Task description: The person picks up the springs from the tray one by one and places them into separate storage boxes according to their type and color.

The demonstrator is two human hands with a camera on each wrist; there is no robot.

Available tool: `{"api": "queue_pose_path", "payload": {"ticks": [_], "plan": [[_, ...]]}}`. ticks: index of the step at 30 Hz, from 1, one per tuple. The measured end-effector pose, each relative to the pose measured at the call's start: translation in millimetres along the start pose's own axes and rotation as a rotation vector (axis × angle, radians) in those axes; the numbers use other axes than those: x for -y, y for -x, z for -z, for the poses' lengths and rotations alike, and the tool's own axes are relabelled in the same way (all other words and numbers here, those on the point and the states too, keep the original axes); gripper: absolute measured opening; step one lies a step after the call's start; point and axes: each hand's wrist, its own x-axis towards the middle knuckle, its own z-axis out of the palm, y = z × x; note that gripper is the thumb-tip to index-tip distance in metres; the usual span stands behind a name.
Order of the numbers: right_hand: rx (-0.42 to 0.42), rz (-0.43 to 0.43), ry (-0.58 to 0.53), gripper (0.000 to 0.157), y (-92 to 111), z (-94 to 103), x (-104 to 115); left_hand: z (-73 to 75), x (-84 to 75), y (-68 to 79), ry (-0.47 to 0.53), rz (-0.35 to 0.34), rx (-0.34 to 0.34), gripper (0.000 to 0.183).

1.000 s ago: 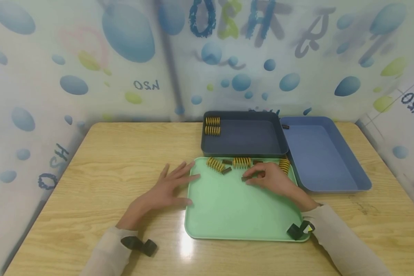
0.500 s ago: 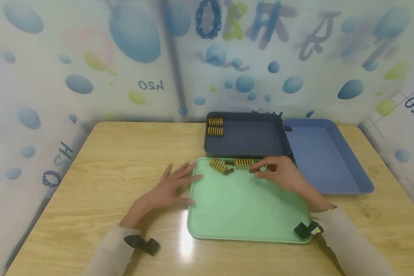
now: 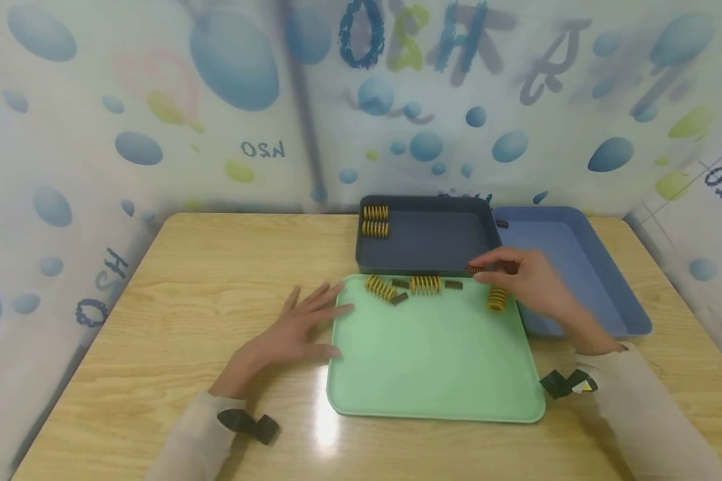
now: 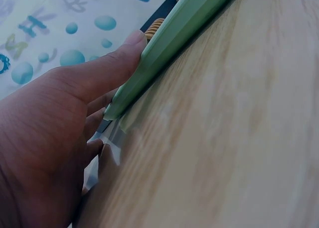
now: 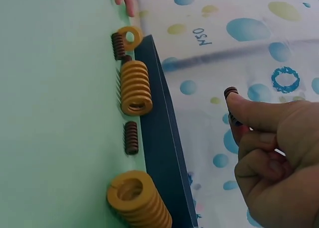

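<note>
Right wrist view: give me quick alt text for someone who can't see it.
The right hand pinches a small dark spring between thumb and fingers, raised beyond the dark tray's wall. On the green tray, along its far edge, lie three yellow springs and two more small dark springs.

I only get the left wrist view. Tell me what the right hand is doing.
Observer: The right hand pinches a small dark spring above the dark tray's near rim.
Operator: Report what lies on the green tray.
Observer: On the green tray, three yellow springs and a few small dark ones lie along its far edge.
Operator: Now the dark tray.
Observer: Two yellow springs in its far left corner.
</note>
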Motion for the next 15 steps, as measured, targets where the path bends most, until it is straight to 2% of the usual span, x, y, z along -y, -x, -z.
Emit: {"api": "queue_pose_path", "payload": {"ticks": [10,15], "plan": [[-0.096,-0.12,0.056,0.029,-8,33.9,-3,-1.4,0.9,-0.2,0.012,-0.008,-0.01,0.073],[-0.109,-0.159,0.08,0.035,-11,45.1,-5,-1.2,2.1,0.4,0.012,-0.012,-0.016,0.073]]}}
